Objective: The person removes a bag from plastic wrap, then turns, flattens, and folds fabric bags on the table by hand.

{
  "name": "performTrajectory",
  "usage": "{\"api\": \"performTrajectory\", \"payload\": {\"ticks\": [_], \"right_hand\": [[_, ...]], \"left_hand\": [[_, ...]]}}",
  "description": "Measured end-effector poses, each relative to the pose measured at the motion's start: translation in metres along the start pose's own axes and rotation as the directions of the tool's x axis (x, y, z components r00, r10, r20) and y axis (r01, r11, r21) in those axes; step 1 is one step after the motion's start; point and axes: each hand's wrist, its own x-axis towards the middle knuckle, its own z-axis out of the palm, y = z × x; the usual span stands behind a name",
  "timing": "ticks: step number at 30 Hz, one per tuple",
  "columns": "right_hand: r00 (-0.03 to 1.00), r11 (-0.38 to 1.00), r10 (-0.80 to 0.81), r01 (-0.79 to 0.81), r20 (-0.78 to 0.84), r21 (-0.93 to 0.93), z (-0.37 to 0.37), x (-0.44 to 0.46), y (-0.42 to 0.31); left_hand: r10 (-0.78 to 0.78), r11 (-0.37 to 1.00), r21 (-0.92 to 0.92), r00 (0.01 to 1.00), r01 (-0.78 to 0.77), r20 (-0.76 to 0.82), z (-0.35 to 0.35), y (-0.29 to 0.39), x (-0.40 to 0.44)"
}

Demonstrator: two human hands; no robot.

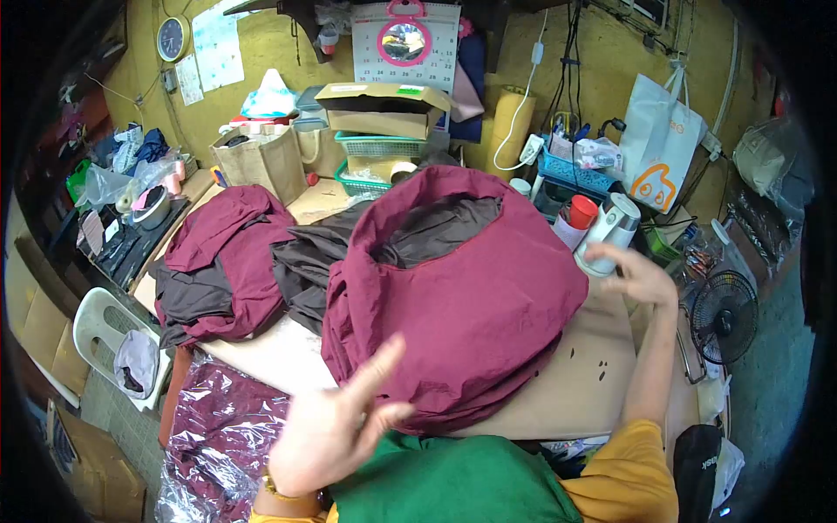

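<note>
A large maroon cloth piece with a dark lining (471,296) lies heaped on the table (602,349), its opening facing up. My left hand (336,427) is raised over its lower left edge, fingers apart and a little blurred, holding nothing. My right hand (635,272) hovers at the right, beside the white kettle (610,231), with its fingers spread and nothing in them. Left of the big heap lies a smaller maroon and dark bundle (231,270).
Clear plastic bags of maroon cloth (227,436) hang at the front left. Baskets (366,148) with an open cardboard box (384,100) stand at the back. A red cup (582,209), a black fan (724,318) and a white chair (96,318) flank the work area.
</note>
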Motion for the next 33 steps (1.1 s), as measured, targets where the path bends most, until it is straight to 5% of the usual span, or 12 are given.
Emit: {"api": "performTrajectory", "payload": {"ticks": [1, 3, 5, 7, 10, 21, 24, 25, 26, 28, 31, 33], "right_hand": [[0.987, 0.999, -0.053, 0.052, -0.153, -0.014, -0.005, 0.014, -0.02], [0.929, 0.983, -0.182, 0.164, -0.323, -0.081, -0.006, 0.061, -0.055], [0.894, 0.95, -0.306, 0.262, -0.328, -0.173, 0.006, 0.141, -0.052], [0.929, 0.892, -0.103, -0.073, -0.357, -0.446, 0.031, 0.197, -0.072], [0.953, 0.848, -0.053, -0.115, -0.299, -0.518, 0.069, 0.257, -0.032], [0.973, 0.91, 0.069, -0.152, -0.219, -0.387, 0.141, 0.285, 0.018], [0.965, 0.881, 0.027, -0.147, -0.262, -0.449, 0.106, 0.265, -0.012], [0.948, 0.883, -0.012, -0.139, -0.319, -0.447, 0.095, 0.251, -0.036], [0.933, 0.931, -0.104, -0.03, -0.344, -0.363, 0.087, 0.239, -0.046], [0.905, 0.966, -0.197, 0.112, -0.377, -0.235, 0.079, 0.213, -0.07], [0.93, 0.968, -0.183, 0.113, -0.318, -0.225, 0.089, 0.182, -0.108], [0.96, 0.958, -0.164, 0.099, -0.229, -0.271, 0.095, 0.17, -0.125]], "left_hand": [[0.072, 0.989, -0.116, 0.983, -0.093, -0.168, -0.005, 0.004, 0.008], [0.275, 0.951, 0.223, 0.919, -0.216, -0.284, -0.008, 0.016, 0.047], [0.269, 0.883, 0.464, 0.884, -0.067, -0.383, 0.01, 0.014, 0.097], [0.268, 0.842, 0.538, 0.834, 0.04, -0.482, 0.042, -0.024, 0.15], [0.06, 0.82, 0.531, 0.889, 0.216, -0.454, 0.088, -0.095, 0.164], [0.054, 0.943, 0.321, 0.907, 0.092, -0.418, 0.109, -0.148, 0.134], [0.019, 0.881, -0.382, 0.826, -0.28, -0.563, 0.038, -0.189, 0.129], [-0.212, 0.826, -0.54, 0.797, -0.163, -0.565, 0.015, -0.215, 0.126], [-0.184, 0.939, -0.325, 0.629, -0.115, -0.755, 0.0, -0.253, 0.127], [-0.059, 0.955, 0.111, 0.539, 0.277, -0.841, -0.03, -0.349, 0.126], [-0.282, 0.595, 0.235, 0.473, 0.769, -0.835, -0.066, -0.431, 0.128], [-0.235, 0.431, 0.295, 0.422, 0.853, -0.876, -0.092, -0.477, 0.122]]}}
